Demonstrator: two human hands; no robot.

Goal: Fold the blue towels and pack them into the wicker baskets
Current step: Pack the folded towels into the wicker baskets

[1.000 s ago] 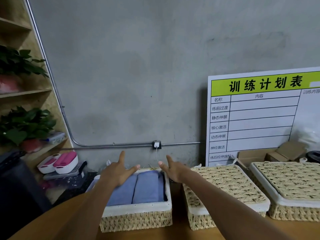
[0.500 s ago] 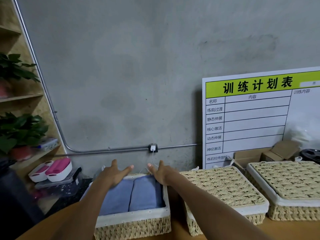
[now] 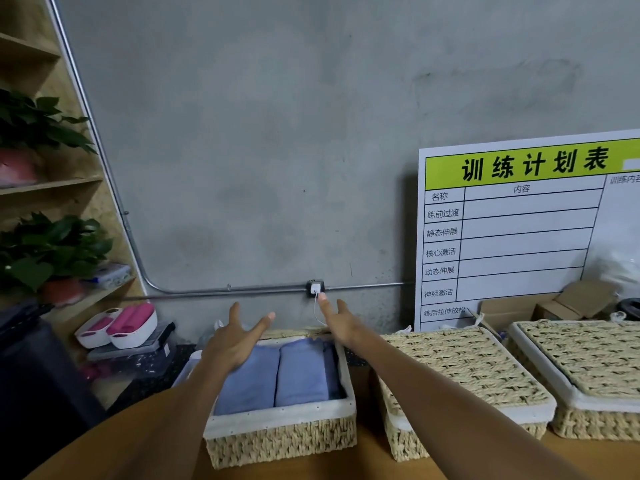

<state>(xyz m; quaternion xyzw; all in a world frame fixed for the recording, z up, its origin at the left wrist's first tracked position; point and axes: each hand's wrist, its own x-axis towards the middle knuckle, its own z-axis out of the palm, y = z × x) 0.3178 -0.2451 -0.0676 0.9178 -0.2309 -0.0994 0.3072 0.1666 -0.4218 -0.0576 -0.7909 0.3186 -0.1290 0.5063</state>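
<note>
Blue towels (image 3: pixel 277 372), folded, in open wicker basket (image 3: pixel 280 441): likely soft, light, compressible; best gripped along folds; left hand (image 3: pixel 232 341) and right hand (image 3: pixel 341 323) spread, empty.

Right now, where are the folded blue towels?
In the head view, the blue towels lie side by side in the open wicker basket, leftmost of three, beneath both hands.

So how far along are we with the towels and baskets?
Done, by the look of it: two folded blue towels lie side by side in the open wicker basket. In hand: nothing; the left hand and right hand hover open over it. The two lidded wicker baskets hide their contents, so what remains is unclear.
</note>
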